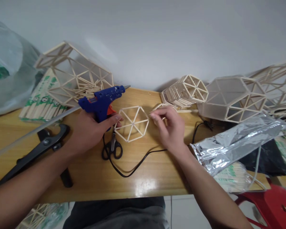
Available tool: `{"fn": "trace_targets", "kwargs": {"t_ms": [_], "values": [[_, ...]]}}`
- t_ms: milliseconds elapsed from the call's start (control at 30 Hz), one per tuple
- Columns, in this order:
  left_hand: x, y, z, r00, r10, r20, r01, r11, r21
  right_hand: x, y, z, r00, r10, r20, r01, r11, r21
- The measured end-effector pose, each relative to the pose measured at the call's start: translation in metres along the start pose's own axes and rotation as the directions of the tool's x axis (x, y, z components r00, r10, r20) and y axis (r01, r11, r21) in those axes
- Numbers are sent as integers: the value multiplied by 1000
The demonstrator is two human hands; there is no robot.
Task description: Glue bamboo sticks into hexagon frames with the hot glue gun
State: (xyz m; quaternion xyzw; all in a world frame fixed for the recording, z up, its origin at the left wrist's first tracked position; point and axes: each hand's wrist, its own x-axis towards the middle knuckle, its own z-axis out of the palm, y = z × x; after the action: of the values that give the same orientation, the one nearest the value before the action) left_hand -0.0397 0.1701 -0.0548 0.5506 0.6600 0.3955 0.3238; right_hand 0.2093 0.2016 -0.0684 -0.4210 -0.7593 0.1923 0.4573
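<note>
My left hand [90,128] is wrapped round a blue hot glue gun [101,101], nozzle pointing right, with a long glue stick [38,131] trailing from its back. The same hand's thumb and finger pinch the left corner of a hexagonal wooden stick frame [133,123], which has spokes meeting at its centre. Just right of the frame, apart from it, my right hand [169,127] is closed in a pinch; whatever lies between its fingertips is too small to make out. Beneath the frame's left side are black-handled scissors [112,149] on the table.
A large stick lattice [76,76] holding loose sticks stands back left, beside packaged sticks [43,98]. A black cutter [46,141] lies left. Hexagonal structures [231,95] and a silver pouch [238,143] sit right. The black cord [133,173] crosses the table; a red stool [276,200] stands below.
</note>
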Motion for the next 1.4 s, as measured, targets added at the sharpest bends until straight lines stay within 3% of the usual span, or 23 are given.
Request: {"fn": "trace_targets", "kwargs": {"t_ms": [67, 167, 267, 433, 633, 833, 1000, 1267, 1400], "values": [[0, 2, -1, 999, 17, -27, -18, 1000, -19, 6, 7, -5, 985, 145, -93, -142, 989, 37], [0, 4, -2, 998, 30, -47, -31, 999, -27, 12, 16, -9, 958, 262, -114, -242, 956, 163], [-1, 4, -2, 998, 25, -62, -25, 1000, 1, 14, 17, -9, 936, 349, -36, -322, 894, 313], [0, 5, -2, 997, 45, -58, -45, 999, 7, 11, 5, -7, 850, 511, 126, -515, 755, 405], [1, 2, -2, 998, 43, -49, -42, 999, 24, 13, 2, -9, 856, 509, 91, -503, 779, 375], [1, -2, -2, 998, 30, -53, -29, 1000, 10, 13, 5, -6, 852, 478, 215, -511, 664, 546], [1, 1, -1, 997, 23, -68, -22, 1000, 18, 14, 8, -7, 863, 462, 204, -493, 681, 542], [1, -1, -2, 998, 14, -68, -11, 999, 45, 13, 14, -6, 825, 533, 186, -556, 709, 435], [1, -2, -2, 997, 33, -71, -31, 999, 32, 13, 16, -5, 823, 544, 164, -549, 686, 479]]}}
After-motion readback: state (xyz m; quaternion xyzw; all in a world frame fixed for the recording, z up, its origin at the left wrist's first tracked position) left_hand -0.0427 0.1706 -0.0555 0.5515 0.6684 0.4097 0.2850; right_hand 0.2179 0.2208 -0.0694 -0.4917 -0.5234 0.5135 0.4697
